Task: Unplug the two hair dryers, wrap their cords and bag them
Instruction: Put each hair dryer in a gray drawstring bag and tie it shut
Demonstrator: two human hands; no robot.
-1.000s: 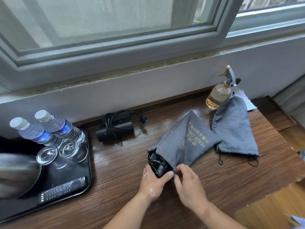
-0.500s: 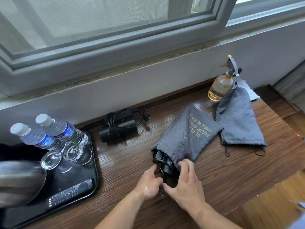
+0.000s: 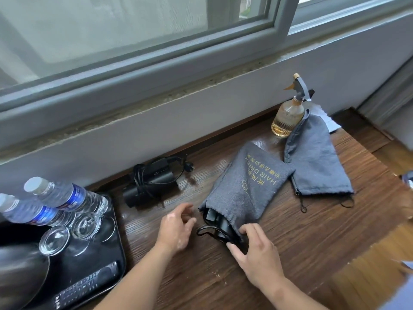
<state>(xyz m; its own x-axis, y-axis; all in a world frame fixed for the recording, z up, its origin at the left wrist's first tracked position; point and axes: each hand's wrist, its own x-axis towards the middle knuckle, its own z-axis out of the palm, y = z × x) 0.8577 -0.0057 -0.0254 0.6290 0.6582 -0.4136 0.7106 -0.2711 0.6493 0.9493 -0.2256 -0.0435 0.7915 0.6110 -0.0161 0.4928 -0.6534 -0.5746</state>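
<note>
A grey bag with gold "HAIR DRYER" lettering (image 3: pixel 248 182) lies on the wooden desk (image 3: pixel 301 238). A black hair dryer (image 3: pixel 214 218) pokes out of its open mouth, and a loop of its cord spills to the left. My right hand (image 3: pixel 254 253) pinches the bag's mouth and cord at the near edge. My left hand (image 3: pixel 176 227) hovers just left of the bag, fingers loosely spread, holding nothing. A second black hair dryer (image 3: pixel 152 184) lies by the wall with its cord wrapped around it and the plug free. A second grey bag (image 3: pixel 315 162) lies flat to the right.
A glass spray bottle (image 3: pixel 288 117) stands behind the bags near the wall. At the left, a black tray (image 3: pixel 116 247) carries two water bottles (image 3: pixel 64 198), upturned glasses (image 3: pixel 87 227), a remote (image 3: pixel 87 285) and a metal kettle (image 3: pixel 20 276). The desk's edge runs close on the right.
My left hand has let go of the dryer and moved away to the left. My right hand stays at the bag's mouth. The cord loop now shows outside the bag.
</note>
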